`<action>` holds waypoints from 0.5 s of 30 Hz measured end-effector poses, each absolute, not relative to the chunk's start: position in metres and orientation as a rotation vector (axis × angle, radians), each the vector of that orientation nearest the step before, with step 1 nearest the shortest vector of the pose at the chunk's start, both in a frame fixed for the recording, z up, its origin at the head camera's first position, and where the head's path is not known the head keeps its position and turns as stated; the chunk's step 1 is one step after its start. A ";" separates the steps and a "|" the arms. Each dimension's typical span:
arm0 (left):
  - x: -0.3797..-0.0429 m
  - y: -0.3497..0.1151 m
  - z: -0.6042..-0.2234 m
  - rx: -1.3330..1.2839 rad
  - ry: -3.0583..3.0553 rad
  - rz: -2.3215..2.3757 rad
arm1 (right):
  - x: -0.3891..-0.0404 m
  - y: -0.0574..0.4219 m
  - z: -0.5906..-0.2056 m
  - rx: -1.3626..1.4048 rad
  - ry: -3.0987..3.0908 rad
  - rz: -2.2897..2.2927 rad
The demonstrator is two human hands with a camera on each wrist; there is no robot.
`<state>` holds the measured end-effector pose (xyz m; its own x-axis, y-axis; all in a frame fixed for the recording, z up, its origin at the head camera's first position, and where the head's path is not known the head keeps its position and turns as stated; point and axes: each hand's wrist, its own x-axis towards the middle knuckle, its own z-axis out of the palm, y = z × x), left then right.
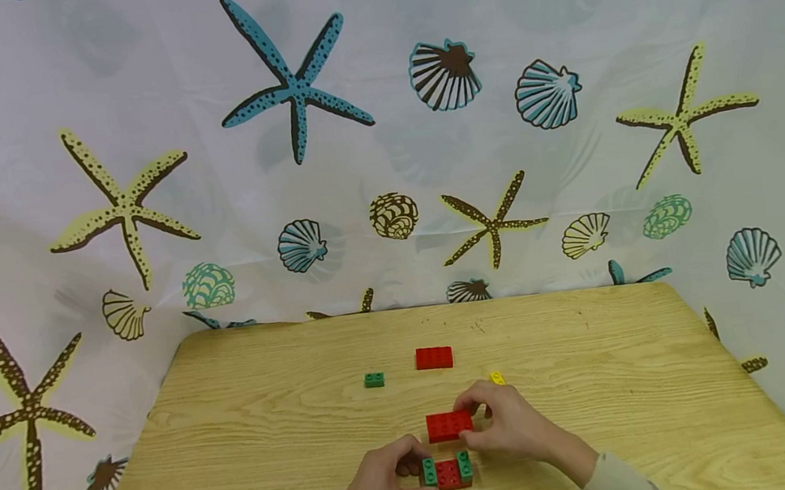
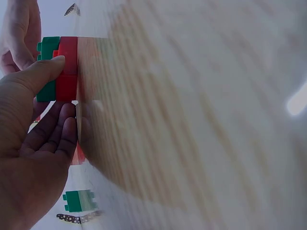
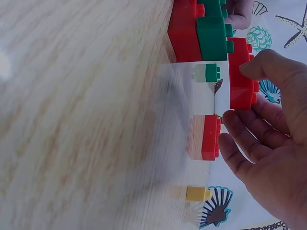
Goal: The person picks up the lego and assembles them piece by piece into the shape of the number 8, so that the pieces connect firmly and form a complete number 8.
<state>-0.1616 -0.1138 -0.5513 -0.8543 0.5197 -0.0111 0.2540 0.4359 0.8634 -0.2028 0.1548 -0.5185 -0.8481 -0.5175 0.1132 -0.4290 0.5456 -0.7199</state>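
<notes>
My left hand (image 1: 385, 483) grips a red brick (image 1: 449, 477) on the table near its front, thumb on the near side. Two small green bricks sit upright across its ends, a left green brick (image 1: 429, 472) and a right green brick (image 1: 465, 466), with red studs showing between. My right hand (image 1: 509, 427) pinches another red brick (image 3: 240, 72) by its right end, thumb on the near face. That brick is held off the table just beyond the green-topped one, its studs facing up. In the left wrist view the left thumb presses the lower red brick (image 2: 69, 69).
Farther back lie a loose red brick (image 1: 434, 357) and a small green brick (image 1: 375, 379) to its left. A small yellow brick (image 1: 497, 378) lies behind my right hand. The wooden table (image 1: 273, 407) ends at a patterned curtain (image 1: 353, 160) at the back and sides.
</notes>
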 end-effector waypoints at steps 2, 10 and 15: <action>-0.161 -0.114 -0.551 0.674 2.418 1.385 | -0.201 0.155 -0.517 -0.823 2.664 -1.191; -0.161 -0.114 -0.551 0.674 2.414 1.388 | -0.196 0.154 -0.512 -0.833 2.650 -1.192; -0.162 -0.114 -0.552 0.668 2.393 1.399 | -0.194 0.155 -0.512 -0.861 2.628 -1.203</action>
<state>-0.1616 -0.1141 -0.5517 -0.8508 0.5253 -0.0151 0.2446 0.4213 0.8733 -0.1942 0.1547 -0.5119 -0.8298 -0.5456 0.1171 -0.4452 0.5208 -0.7284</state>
